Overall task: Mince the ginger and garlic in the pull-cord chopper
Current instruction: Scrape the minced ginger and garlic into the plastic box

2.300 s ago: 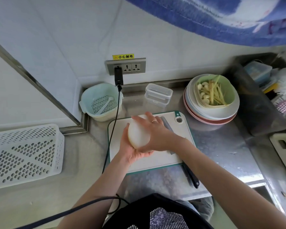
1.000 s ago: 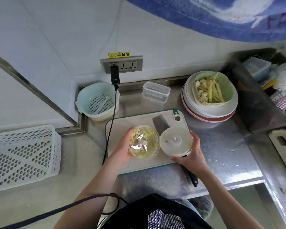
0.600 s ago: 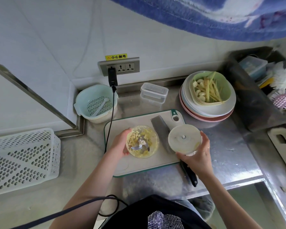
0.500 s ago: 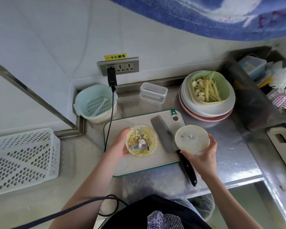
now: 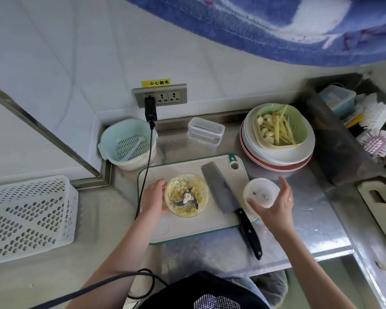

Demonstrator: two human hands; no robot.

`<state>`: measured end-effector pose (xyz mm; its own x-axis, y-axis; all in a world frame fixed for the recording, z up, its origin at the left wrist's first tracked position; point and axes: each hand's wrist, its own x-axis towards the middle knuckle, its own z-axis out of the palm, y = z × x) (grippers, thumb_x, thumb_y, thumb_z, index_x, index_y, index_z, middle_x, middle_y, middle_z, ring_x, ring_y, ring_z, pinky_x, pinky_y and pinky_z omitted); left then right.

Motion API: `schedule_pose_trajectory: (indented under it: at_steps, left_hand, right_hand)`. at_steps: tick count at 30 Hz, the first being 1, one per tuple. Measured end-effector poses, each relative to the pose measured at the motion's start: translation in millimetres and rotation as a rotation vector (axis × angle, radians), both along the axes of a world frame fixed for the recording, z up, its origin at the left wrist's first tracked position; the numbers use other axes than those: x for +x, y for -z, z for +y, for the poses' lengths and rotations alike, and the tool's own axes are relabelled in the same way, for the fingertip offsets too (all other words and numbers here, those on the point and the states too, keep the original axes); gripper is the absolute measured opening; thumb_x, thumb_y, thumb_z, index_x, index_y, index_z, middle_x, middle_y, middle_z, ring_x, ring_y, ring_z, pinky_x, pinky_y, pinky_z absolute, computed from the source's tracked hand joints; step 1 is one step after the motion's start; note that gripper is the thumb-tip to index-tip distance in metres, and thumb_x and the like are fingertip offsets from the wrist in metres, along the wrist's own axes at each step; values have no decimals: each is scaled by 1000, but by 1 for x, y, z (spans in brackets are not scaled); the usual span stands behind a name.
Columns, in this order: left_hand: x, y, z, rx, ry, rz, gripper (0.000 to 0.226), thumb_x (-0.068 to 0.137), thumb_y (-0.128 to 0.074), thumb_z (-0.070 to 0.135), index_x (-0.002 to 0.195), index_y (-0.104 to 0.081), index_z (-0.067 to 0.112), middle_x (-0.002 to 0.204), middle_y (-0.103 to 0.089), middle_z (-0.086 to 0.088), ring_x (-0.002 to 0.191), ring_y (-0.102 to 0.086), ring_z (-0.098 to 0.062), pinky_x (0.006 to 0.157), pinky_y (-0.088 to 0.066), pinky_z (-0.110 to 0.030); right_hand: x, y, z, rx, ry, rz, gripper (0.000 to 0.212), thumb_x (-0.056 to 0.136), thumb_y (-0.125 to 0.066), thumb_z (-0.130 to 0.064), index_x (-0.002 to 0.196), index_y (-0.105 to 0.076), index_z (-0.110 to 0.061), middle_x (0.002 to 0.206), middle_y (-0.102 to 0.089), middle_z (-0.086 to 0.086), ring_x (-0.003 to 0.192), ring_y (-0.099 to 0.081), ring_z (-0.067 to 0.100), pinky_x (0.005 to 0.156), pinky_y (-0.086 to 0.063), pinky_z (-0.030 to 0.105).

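Mince [image 5: 183,194] lay fine in the uncovered chopper bowl [image 5: 187,194], gripped by the left hand [image 5: 153,198] alongside it; chopping looked done. Right hand [image 5: 274,202], fingers spread, was setting the lid [image 5: 261,192] on the bench [image 5: 310,210].

We see two bare arms with no sleeves. The right hand [image 5: 274,206] wears a thin ring on one finger. Below the cutting board [image 5: 187,228], we see a black top with sparkly silver dots.
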<state>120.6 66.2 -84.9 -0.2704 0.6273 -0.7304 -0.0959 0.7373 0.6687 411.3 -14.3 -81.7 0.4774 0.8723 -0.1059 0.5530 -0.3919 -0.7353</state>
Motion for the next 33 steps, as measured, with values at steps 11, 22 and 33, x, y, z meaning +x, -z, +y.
schedule_pose_trajectory:
  at_steps: [11,22,33]
  left_hand:
    - [3,-17,0,232,91,4,17,94,-49,12,105,-60,19,105,-63,-5,98,-59,-21,80,-46,-33]
    - [-14,-41,-8,249,27,-98,12,94,-52,8,98,-63,12,91,-65,-7,82,-65,-21,75,-53,-28]
    - [3,-89,28,346,143,-212,57,84,-65,40,133,-41,23,129,-53,-8,110,-60,-29,91,-53,-42]
  right_hand:
    - [-72,-29,157,-110,-608,-249,79,88,-61,-15,145,-15,-46,159,9,5,129,-43,37,93,-48,43]
    - [-89,-39,204,22,-454,-481,35,95,-40,-10,126,-55,-18,105,-66,18,93,-62,37,67,-46,35]
    - [-76,-106,155,400,-424,-68,25,97,-51,-26,118,-65,-24,68,-61,-14,41,-56,-2,51,-46,17]
